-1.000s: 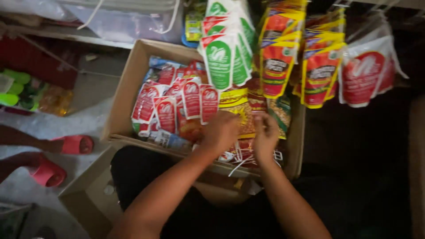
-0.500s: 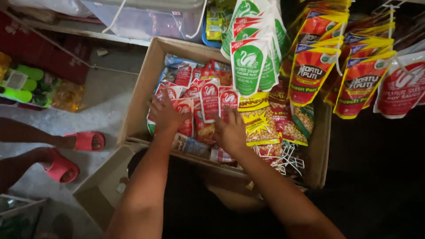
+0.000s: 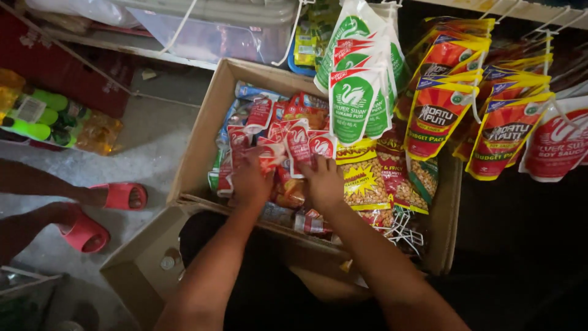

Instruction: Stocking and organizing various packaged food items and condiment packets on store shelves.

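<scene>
Two bare hands work inside an open cardboard box (image 3: 202, 138) on a concrete floor, seen from above. Close together but not touching, the left hand (image 3: 250, 179) and the right hand (image 3: 323, 181) both press down among a heap of small red-and-white sachets (image 3: 288, 138) that fills the middle of the box. The left hand's fingers are curled around one red sachet at the heap's near edge; whether the right hand actually grips anything or merely rests flat on the packets is hard to tell from this angle. Just right of the sachets, still inside the box, lie yellow snack packs (image 3: 362, 178) and a tangle of white wire hooks (image 3: 401, 228) near the box's front right corner. Above the box's far rim hang green-and-white pouches (image 3: 355, 101), and to the right of these, red-and-yellow pouches (image 3: 441, 107) on hooks. Well left of the box, another person's feet in pink-red slippers (image 3: 104, 211) stand on the floor, and beyond them, further left, sit green and yellow bottles (image 3: 46, 119) wrapped in plastic. Behind the box, a clear plastic bin (image 3: 214, 27) rests on a low shelf.
</scene>
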